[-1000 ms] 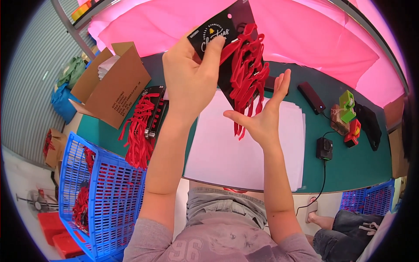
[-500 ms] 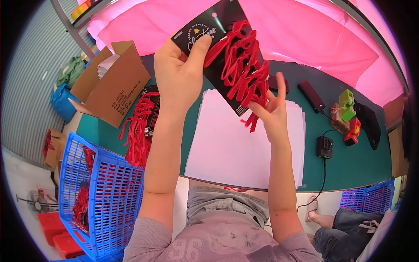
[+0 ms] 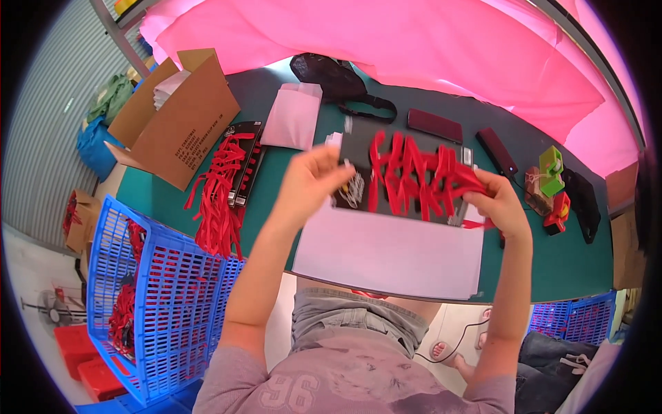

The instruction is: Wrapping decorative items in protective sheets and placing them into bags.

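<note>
A black display card [image 3: 356, 148] carrying a row of red velvet ribbon bows [image 3: 414, 176] is held sideways between my hands, above the white paper stack. My left hand [image 3: 309, 181] pinches the card's left end, by its pale printed lettering, thumb in front. At the other end my right hand [image 3: 505, 205] grips the card's edge together with some ribbon tails, fingers closed. On the table to the left lie more black cards [image 3: 249, 165] with red ribbon bows [image 3: 219, 193] hanging off them.
White paper sheets [image 3: 386, 252] lie at the table's front. A cardboard box [image 3: 183, 131], white pouch [image 3: 293, 117] and black bag [image 3: 327, 77] stand farther back. A dark red case [image 3: 434, 125] and green tape dispenser [image 3: 551, 172] sit right. A blue crate [image 3: 179, 303] is at lower left.
The card has been lowered and turned from a steep slant to sideways. My right hand has shifted right and closed on its end; my left hand has come down.
</note>
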